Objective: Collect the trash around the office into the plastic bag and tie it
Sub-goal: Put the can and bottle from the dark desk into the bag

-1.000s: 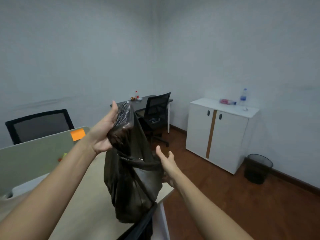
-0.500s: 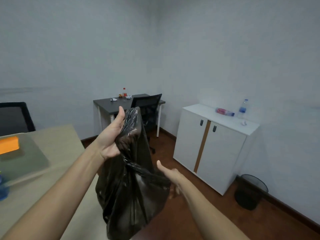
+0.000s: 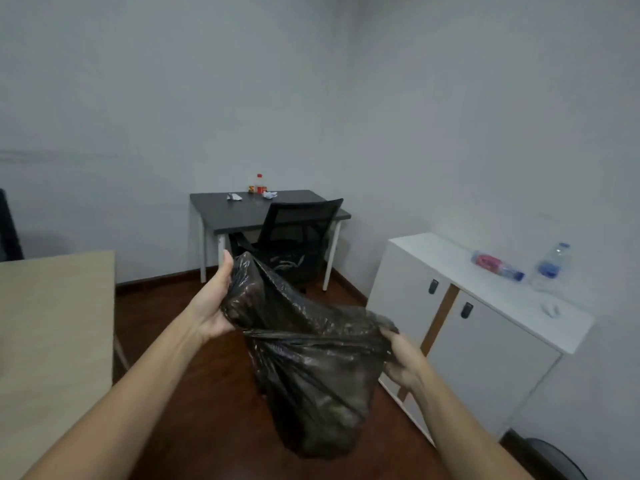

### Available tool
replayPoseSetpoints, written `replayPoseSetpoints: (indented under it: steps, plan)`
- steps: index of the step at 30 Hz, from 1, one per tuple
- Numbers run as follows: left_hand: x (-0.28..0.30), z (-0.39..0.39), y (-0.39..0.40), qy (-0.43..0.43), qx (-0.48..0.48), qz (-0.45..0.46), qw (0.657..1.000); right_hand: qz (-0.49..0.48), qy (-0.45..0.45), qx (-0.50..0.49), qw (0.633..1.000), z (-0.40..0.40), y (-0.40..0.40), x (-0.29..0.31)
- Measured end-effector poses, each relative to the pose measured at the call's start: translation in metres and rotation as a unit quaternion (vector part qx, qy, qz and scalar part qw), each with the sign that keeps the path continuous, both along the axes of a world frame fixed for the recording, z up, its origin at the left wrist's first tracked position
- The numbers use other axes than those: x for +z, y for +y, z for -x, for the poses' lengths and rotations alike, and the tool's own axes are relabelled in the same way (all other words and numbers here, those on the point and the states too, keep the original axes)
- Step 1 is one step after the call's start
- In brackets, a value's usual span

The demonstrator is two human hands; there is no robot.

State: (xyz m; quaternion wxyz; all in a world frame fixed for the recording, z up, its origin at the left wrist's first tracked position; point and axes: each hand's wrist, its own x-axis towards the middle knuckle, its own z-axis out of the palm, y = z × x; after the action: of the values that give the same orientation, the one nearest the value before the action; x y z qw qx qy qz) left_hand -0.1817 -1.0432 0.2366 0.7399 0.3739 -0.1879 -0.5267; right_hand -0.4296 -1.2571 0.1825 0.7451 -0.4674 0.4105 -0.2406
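A black plastic bag (image 3: pixel 311 368) hangs in front of me over the dark floor, its rim stretched between both hands. My left hand (image 3: pixel 213 303) grips the left side of the rim, raised higher. My right hand (image 3: pixel 403 358) holds the right side, lower. On the white cabinet (image 3: pixel 460 271) to the right lie a pink-labelled bottle (image 3: pixel 495 265) on its side and an upright clear bottle (image 3: pixel 552 263). The dark desk (image 3: pixel 242 209) at the back carries a red-capped bottle (image 3: pixel 259 183) and crumpled white papers (image 3: pixel 268 195).
A black office chair (image 3: pixel 294 237) stands at the dark desk. A light wooden table (image 3: pixel 52 323) fills the left side. A black mesh bin (image 3: pixel 557 459) sits on the floor at the lower right, beside the cabinet. Dark wooden floor lies between the furniture.
The view has turned right and moved toward the cabinet and dark desk. My right hand, open before, has taken hold of the bag's rim and pulled it rightward, spreading the bag.
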Motion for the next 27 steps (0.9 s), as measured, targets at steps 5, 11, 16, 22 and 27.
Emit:
replayPoseSetpoints:
  steps: [5,11,16,22,27]
  plan:
    - [-0.023,-0.065,-0.047,0.075,0.118,0.006,0.990,-0.068,-0.087,0.116,0.987,-0.081,-0.113,0.007]
    - [-0.035,-0.138,-0.061,0.095,0.268,0.013,0.959,-0.081,-0.113,0.300,0.944,-0.207,-0.174,0.023]
    - [-0.035,-0.218,-0.056,0.052,0.296,0.056,0.952,-0.046,-0.055,0.351,0.934,-0.324,-0.185,0.016]
    - [-0.038,-0.352,-0.107,0.032,0.310,0.019,0.950,-0.020,-0.020,0.285,0.958,-0.478,-0.213,0.006]
    - [-0.021,-0.460,-0.155,0.012,0.298,0.014,0.954,-0.026,-0.064,0.203,0.977,-0.592,-0.248,0.017]
